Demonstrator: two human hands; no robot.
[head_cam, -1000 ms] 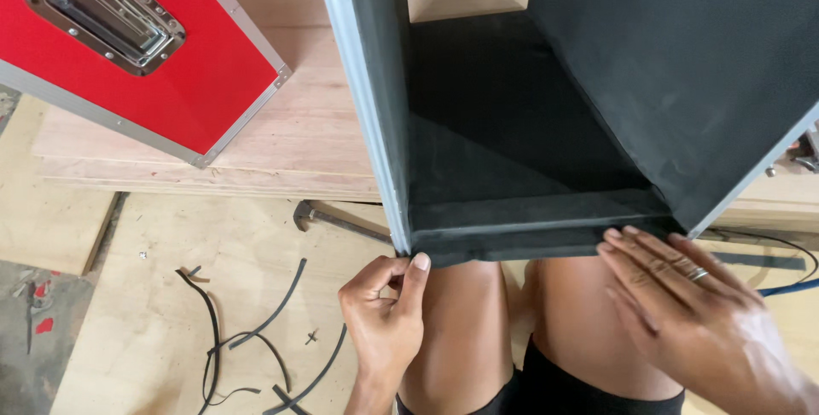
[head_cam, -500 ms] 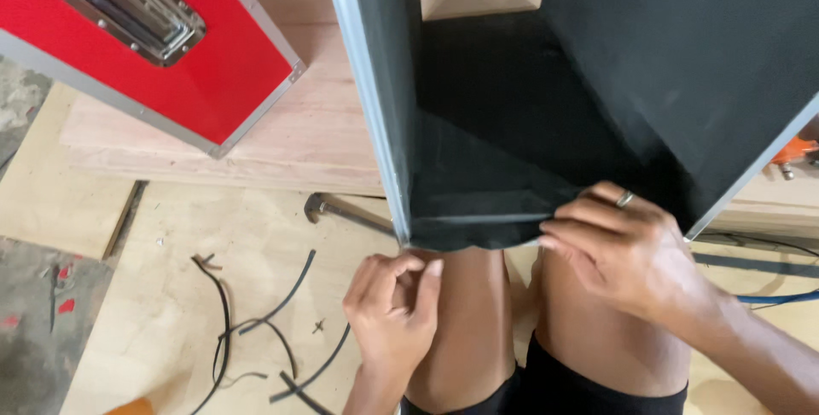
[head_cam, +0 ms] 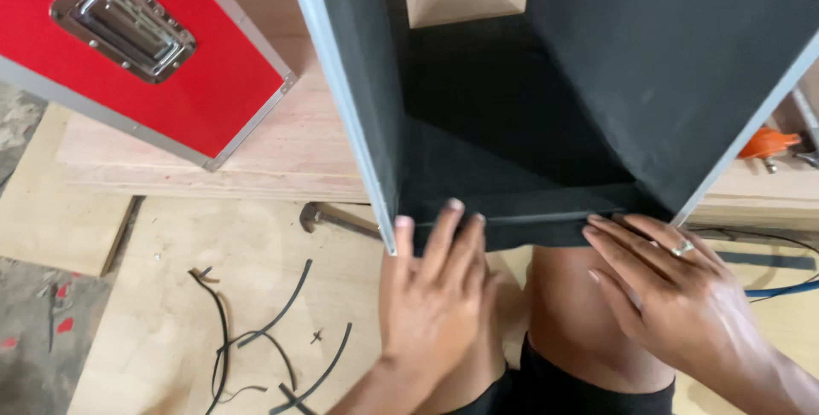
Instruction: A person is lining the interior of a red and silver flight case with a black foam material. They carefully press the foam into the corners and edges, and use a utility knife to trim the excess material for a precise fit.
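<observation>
Plywood floor (head_cam: 256,236); both hands (head_cam: 431,287) flat on black lining edge (head_cam: 529,229)

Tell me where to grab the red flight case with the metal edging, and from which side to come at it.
Grip the red flight case by its recessed silver handle, coming from above onto the red face. The handle lies flat in its dish, so fingers must hook under its bar; the smooth panel and thin metal edging likely offer poor purchase.

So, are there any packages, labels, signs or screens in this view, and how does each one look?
No labels, signs or screens show.
Red case: upper left on the wooden board, flat red panel, metal edging, recessed silver handle.
Black-lined case: centre, open box, black lining, silver edges; left hand and right hand press its front edge.
</observation>
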